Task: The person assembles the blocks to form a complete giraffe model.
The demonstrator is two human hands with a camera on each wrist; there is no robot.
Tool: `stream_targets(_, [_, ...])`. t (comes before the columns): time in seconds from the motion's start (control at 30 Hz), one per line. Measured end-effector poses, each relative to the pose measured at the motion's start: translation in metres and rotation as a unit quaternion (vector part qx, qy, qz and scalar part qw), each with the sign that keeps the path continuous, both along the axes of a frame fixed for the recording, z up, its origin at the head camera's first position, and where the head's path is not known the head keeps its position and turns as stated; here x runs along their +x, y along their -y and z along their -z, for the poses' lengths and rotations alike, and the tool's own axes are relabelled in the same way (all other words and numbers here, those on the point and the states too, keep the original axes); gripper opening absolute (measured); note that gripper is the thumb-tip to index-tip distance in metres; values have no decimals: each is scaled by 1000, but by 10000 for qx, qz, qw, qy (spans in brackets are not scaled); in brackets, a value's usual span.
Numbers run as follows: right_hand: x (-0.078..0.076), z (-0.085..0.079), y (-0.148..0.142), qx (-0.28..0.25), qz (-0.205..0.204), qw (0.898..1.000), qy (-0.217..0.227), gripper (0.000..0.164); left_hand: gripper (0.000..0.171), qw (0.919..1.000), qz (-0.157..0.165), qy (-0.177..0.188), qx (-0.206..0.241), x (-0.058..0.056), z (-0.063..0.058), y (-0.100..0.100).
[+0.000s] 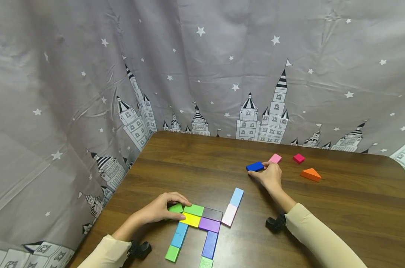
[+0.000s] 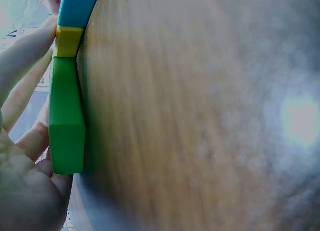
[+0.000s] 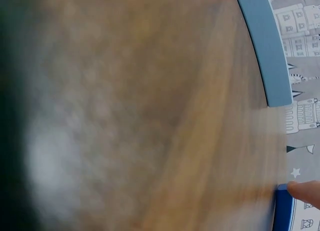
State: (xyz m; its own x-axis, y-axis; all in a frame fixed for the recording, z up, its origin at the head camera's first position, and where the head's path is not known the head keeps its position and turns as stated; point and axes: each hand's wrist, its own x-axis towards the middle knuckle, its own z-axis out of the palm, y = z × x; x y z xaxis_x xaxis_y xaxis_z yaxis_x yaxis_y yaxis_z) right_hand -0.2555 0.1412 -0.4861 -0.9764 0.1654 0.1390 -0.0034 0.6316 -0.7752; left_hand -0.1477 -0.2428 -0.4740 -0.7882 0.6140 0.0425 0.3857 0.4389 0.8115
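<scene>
My right hand (image 1: 270, 175) pinches a dark blue rectangular block (image 1: 254, 166) between thumb and finger, far across the table. A fingertip shows at that blue block (image 3: 283, 208) in the right wrist view. My left hand (image 1: 159, 207) rests over the left end of a flat block figure, thumb at a yellow block (image 1: 191, 220) and a finger at a green block (image 1: 194, 210). Another green block (image 1: 175, 208) lies partly hidden under this hand; in the left wrist view, fingers stretch alongside a green block (image 2: 67, 111).
The figure also has a dark block (image 1: 212, 214), a purple block (image 1: 209, 225), and legs of blue (image 1: 210, 244) and green blocks. A light blue block (image 1: 237, 196) and a pale pink one (image 1: 229, 214) slant upward. Pink (image 1: 275, 158), red (image 1: 299, 158) and orange (image 1: 311, 174) blocks lie farther right.
</scene>
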Motion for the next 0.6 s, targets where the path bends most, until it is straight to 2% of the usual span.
stream_targets(0.37, [-3,-5,-1,70,-134,9999,27,56,35,10000,-44,41,-50,2,-1,2])
stream_targets(0.6, [2,-6,-4,-153,-277,9994,117,55,35,9999,-25,66,-85,0,-1,1])
